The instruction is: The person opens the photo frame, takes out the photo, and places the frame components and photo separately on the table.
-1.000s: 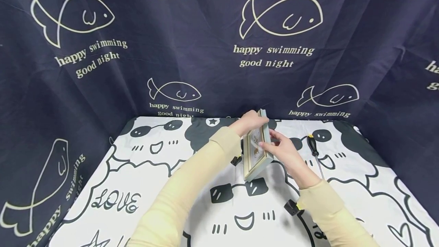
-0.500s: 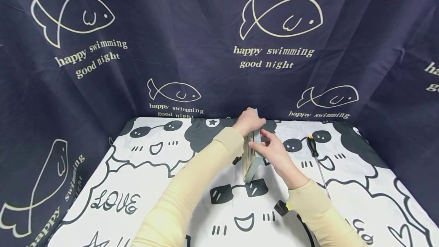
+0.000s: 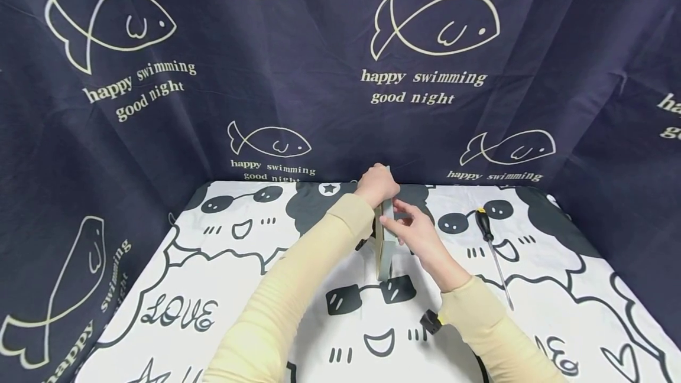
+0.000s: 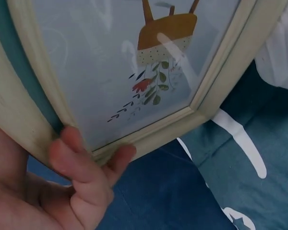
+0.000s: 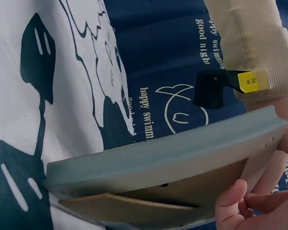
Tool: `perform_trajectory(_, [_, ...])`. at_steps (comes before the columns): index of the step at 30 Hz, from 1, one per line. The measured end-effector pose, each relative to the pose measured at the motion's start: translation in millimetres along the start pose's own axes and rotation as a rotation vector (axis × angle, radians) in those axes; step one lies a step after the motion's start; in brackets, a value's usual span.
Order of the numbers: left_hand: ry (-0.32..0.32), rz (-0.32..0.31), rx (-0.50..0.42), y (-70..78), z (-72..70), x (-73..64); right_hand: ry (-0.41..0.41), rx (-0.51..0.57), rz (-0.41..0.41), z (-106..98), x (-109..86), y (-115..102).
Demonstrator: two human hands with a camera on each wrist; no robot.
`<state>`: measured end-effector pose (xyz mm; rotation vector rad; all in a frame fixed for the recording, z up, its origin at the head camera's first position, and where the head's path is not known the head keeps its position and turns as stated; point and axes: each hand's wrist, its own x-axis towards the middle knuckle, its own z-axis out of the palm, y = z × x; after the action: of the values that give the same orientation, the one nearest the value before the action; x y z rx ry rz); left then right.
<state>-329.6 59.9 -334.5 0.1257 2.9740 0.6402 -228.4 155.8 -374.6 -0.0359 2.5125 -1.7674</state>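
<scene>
A picture frame (image 3: 387,253) stands on edge at the middle of the table, its narrow pale grey-blue side toward me in the head view. My left hand (image 3: 379,185) grips its far upper corner, fingers curled at the frame's border in the left wrist view. Behind the glass shows a print (image 4: 165,38) of a deer-like animal and flowers. My right hand (image 3: 415,232) holds the frame's near side, thumb at the edge and fingers toward the back. In the right wrist view, a brown backing board (image 5: 192,187) with a slightly raised flap (image 5: 129,201) lies close to those fingers.
A screwdriver (image 3: 485,226) with a black and yellow handle lies on the printed tablecloth (image 3: 202,288), right of my right hand. A dark blue curtain (image 3: 340,93) with fish outlines hangs directly behind the table. Black camera mounts (image 3: 431,321) sit on the wrists.
The frame has turned from showing its glass front to nearly edge-on, shifting left. Both hands have moved left with it, still holding it. The screwdriver has stayed put.
</scene>
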Motion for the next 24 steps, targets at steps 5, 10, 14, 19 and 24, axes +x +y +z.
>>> perform_trajectory(5, [0.034, 0.037, 0.052, -0.6, -1.7, -0.5, 0.034, 0.096, 0.023, -1, 3.3, 4])
perform_trajectory(10, [0.057, 0.042, 0.06, -1.8, -0.3, 1.0, 0.023, 0.183, 0.054, -4, 11.9, 18])
perform_trajectory(14, [0.066, 0.042, 0.043, -3.4, 1.2, 1.6, -0.019, 0.312, 0.078, -6, 18.0, 29])
perform_trajectory(19, [0.071, 0.068, -0.007, -4.9, 2.2, -0.2, -0.041, 0.407, 0.124, -6, 25.4, 46])
perform_trajectory(24, [0.079, 0.078, -0.036, -3.9, 0.5, -2.5, -0.07, 0.391, 0.154, -5, 32.9, 63])
